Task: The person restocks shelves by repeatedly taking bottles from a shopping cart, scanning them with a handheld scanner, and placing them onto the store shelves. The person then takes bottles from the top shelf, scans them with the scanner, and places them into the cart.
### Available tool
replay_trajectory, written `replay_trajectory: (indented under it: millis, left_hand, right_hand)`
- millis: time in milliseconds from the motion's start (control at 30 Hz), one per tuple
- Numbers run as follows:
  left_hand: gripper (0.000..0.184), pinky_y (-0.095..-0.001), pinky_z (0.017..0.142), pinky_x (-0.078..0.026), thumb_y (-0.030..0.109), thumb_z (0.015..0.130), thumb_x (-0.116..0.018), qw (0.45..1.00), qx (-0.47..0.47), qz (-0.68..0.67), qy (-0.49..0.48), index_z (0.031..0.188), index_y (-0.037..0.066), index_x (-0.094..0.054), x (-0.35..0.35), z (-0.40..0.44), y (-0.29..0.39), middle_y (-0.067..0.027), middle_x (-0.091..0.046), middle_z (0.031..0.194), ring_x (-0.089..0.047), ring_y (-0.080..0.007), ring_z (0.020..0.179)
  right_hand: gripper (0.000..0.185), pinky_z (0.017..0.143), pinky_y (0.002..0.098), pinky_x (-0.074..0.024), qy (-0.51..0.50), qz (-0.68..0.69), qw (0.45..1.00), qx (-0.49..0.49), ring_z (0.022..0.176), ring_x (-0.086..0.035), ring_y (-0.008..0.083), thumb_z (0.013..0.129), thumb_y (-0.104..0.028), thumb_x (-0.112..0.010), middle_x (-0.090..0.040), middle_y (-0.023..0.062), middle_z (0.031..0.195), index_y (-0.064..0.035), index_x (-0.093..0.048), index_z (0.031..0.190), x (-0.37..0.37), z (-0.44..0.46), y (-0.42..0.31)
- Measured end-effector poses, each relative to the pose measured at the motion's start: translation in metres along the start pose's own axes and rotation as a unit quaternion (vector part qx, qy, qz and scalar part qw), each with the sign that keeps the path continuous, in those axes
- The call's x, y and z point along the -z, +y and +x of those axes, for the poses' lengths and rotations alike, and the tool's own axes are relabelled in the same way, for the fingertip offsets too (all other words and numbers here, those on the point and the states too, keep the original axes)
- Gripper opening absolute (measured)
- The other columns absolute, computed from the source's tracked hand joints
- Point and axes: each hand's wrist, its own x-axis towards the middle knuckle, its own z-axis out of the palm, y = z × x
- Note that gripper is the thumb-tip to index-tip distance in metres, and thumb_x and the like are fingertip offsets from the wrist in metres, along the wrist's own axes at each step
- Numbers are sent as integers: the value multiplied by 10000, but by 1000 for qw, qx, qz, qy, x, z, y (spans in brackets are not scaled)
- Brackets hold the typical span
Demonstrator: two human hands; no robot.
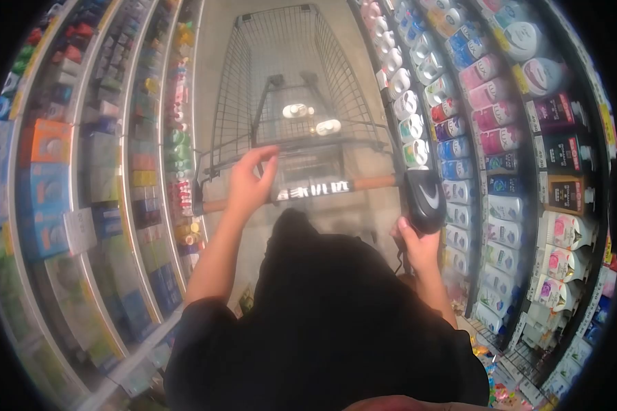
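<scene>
An empty wire shopping cart (281,65) stands in front of me, its handle bar (373,183) running across the view with white lettering at its middle. My left hand (250,179) is at the left part of this bar, thumb and index finger curved with a gap between them; nothing shows in it. At the bar's right end is a black rounded object (425,201). My right hand (420,248) is closed at the lower end of that object, thumb up against it. A thin dark cord hangs beside this hand.
Shelves with boxes and packets (50,192) line the left side. Shelves on the right hold rows of bottles (498,140) in pink, blue, white and black. Below right is a wire basket (521,359) near colourful small packets. The pale floor (216,61) runs between the shelves.
</scene>
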Motion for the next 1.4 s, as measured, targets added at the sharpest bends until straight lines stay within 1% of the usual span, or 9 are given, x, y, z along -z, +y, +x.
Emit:
replay_trajectory:
  millis: [233,433,533,733,833,1067,1267,1367,1400]
  left_hand:
    - [277,-320,892,-514,159,924,-674,988,57,-84,-117,1162,17,-665,8,68,-43,-101,-719,1047,-683,-184,1006]
    - [585,-405,966,-497,353,880,-692,946,99,92,-294,1354,48,-535,-41,144,-126,-184,-638,1236,-636,-313,1140]
    - [746,-435,1030,-461,395,836,-717,913,91,191,-350,1441,70,-427,-72,171,-158,-223,-538,1367,-550,-370,1239]
    - [984,-436,1062,-450,348,771,-796,890,188,287,-300,1537,118,-223,-125,211,-217,-154,-457,1467,-468,-343,1336]
    - [1043,-436,1068,-447,314,749,-827,855,143,385,-316,1547,134,-180,-144,219,-246,-109,-454,1479,-410,-311,1389]
    - [804,-430,1003,-486,334,806,-783,848,142,361,-361,1486,220,-369,-187,230,-292,-93,-558,1385,-556,-276,1257]
    - [611,-396,913,-515,420,813,-737,829,97,414,-363,1349,197,-550,-166,238,-279,-81,-707,1128,-665,-262,1072]
    - [596,-392,891,-530,491,783,-716,834,151,406,-342,1288,194,-609,-143,242,-270,-97,-715,1114,-675,-274,1046]
    - [557,-415,843,-551,522,744,-721,852,146,401,-303,1158,150,-700,-134,240,-279,-128,-734,1030,-696,-309,969]
  right_hand:
    - [260,829,267,-495,-48,-156,986,-26,923,-605,90,866,-9,-714,-661,20,981,2,-604,1101,-78,59,2]
    - [333,863,264,-487,-28,-219,973,-61,967,-594,86,867,-25,-722,-654,17,1059,-22,-591,1173,-103,77,19]
    - [300,836,269,-495,9,-217,973,-77,943,-612,90,843,-30,-728,-674,30,1017,-26,-623,1124,-105,81,26]
    - [109,680,291,-514,82,-205,965,-144,717,-641,124,810,-15,-700,-675,30,785,-12,-665,914,-107,89,33]
    - [100,662,290,-509,43,-149,979,-134,703,-636,131,799,27,-661,-660,37,781,4,-642,895,-102,88,30]
    - [134,649,290,-516,47,-101,983,-146,691,-635,134,770,73,-593,-639,37,753,1,-626,878,-102,96,25]
    - [158,626,293,-503,1,-180,979,-100,681,-620,138,800,52,-599,-641,47,753,6,-618,950,-93,95,29]
    - [189,626,292,-500,15,-169,979,-114,698,-620,138,801,41,-623,-639,48,781,-1,-612,985,-99,98,19]
    - [200,625,291,-499,19,-165,979,-122,702,-619,138,804,35,-632,-638,48,789,-4,-609,998,-99,97,16]
